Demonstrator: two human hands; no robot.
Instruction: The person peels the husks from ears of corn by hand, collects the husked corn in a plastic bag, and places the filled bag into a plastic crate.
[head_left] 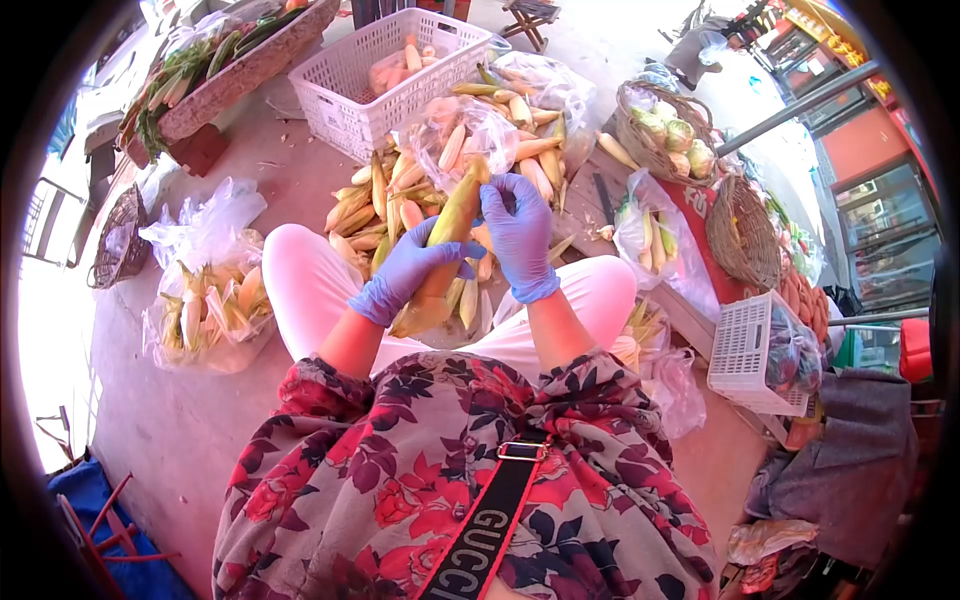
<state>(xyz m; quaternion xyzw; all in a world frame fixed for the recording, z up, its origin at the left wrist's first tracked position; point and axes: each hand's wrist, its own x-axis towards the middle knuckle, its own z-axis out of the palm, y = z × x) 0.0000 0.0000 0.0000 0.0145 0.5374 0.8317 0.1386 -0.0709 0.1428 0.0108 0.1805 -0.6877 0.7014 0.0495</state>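
Note:
An ear of corn in its pale green husk (455,222) is held tilted above my lap, its tip pointing up and away. My left hand (412,268), in a blue-purple glove, is wrapped round the middle of the ear. My right hand (520,225), gloved the same way, has its thumb and fingers pinched together at the upper end of the husk. Just beyond my hands lies a pile of corn ears (375,205), some husked and some in their leaves. A clear plastic bag (465,135) with pale ears rests on the pile.
Behind the pile stands a white plastic crate (345,115) with a bag in it. A bag of corn (215,310) is on the floor at left. At right are a basket of cabbages (640,155), an empty-looking wicker basket (742,235) and a white crate (740,350).

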